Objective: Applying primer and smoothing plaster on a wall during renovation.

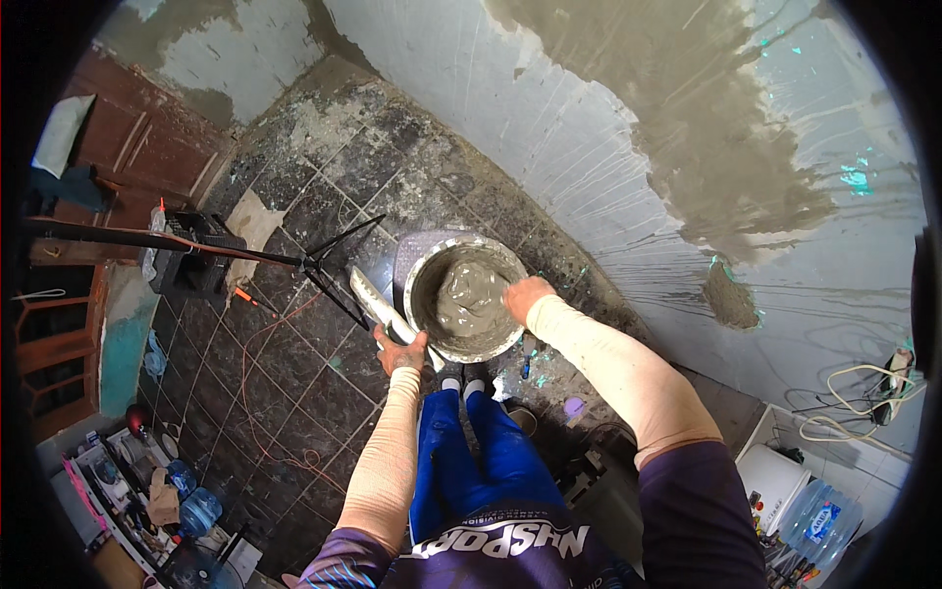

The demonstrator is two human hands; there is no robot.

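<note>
A round bucket (422,257) of wet grey mortar (473,294) stands on the floor in front of my feet. My left hand (400,349) is closed on the near part of a long, off-white flat blade (381,302), smeared with mortar, which lies along the bucket's left side. Over the right inside rim of the bucket, my right hand (526,298) is a fist with its knuckles up. Whatever it grips is hidden by the hand. The mortar's surface is lumpy and shiny.
A black tripod (309,265) spreads its legs left of the bucket. An orange cable (250,393) trails over the dark tiles. Ahead and right rises a partly plastered wall (589,147). Cluttered shelving (128,510) stands lower left; a water bottle (824,520) lower right.
</note>
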